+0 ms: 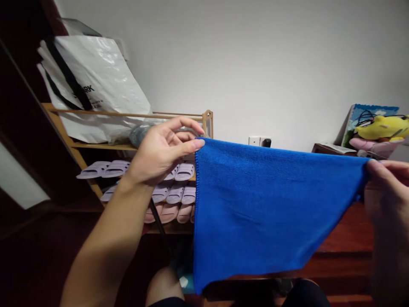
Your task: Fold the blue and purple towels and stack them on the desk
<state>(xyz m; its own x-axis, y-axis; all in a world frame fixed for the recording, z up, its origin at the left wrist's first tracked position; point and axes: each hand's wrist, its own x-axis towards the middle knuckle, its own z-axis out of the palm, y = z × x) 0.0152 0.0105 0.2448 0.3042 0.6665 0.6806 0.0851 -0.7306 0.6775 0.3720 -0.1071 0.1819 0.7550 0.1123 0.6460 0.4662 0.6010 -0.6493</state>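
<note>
A bright blue cloth (262, 204) with a stitched edge hangs stretched between my two hands in the middle of the head view. My left hand (169, 147) pinches its upper left corner between thumb and fingers. At the far right, my right hand (388, 179) grips the upper right corner; part of that hand is cut off by the frame edge. The top edge runs nearly straight, sloping slightly down to the right. Below it the cloth drapes freely, its lower right side slanting inward.
A wooden shoe rack (128, 115) stands at the left by the wall, holding a white bag (96, 72), lilac slippers (116, 168) and pink slippers (169, 212). A wall socket (254, 140) shows above the cloth. On the right, a yellow plush toy (383, 128) lies by a blue picture board (377, 110).
</note>
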